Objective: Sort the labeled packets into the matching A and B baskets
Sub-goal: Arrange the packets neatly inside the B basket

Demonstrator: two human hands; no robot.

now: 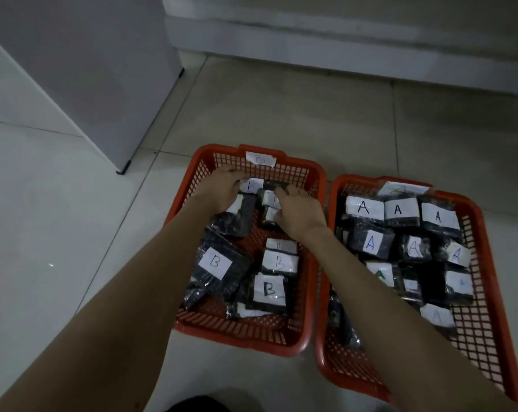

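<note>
Two red baskets sat side by side on tiled floor: B basket [308, 337] left, A basket [486, 263] right. Both hands were at the far end of the B basket. Left hand [219, 188] curled on a B packet [251, 185]; right hand [299, 212] lay over another packet [270, 200], grip unclear. A packets [397, 210] filled the A basket.

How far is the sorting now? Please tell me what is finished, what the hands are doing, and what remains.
Looks nearly done: the B basket holds packets marked B, the A basket packets marked A; a few labels are too blurred to read. No packets lie on the floor. In hand: the left hand and right hand are on packets at the back of the B basket. Left: seemingly only settling those.
</note>
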